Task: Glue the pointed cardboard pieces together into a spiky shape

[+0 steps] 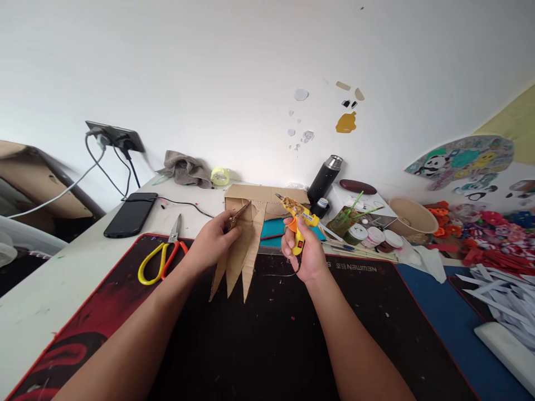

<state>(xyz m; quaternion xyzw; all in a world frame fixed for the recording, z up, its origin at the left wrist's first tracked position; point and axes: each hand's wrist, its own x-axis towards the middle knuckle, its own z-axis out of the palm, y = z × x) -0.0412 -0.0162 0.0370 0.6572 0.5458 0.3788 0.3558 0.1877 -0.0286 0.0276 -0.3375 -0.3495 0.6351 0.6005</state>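
My left hand (217, 238) pinches a piece of cardboard (246, 250) cut into long pointed strips, whose tips hang down over the black desk mat (259, 345). In my right hand (308, 250) is a yellow hot glue gun (298, 242), fingers wrapped round its handle near the orange trigger. Its nozzle points up and left toward the cardboard, apart from it. Behind both hands lies a cardboard box or folded piece (267, 193), partly hidden. Scissors (165, 256) with yellow and orange handles rest left of my left hand.
A black phone (131, 215) lies at the left, below a wall socket (115, 136) with cables. A grey cloth (184, 167) and a black flask (325, 177) stand near the wall. Paint jars (375, 236), a beige bowl (412, 216) and paper strips (507, 301) fill the right.
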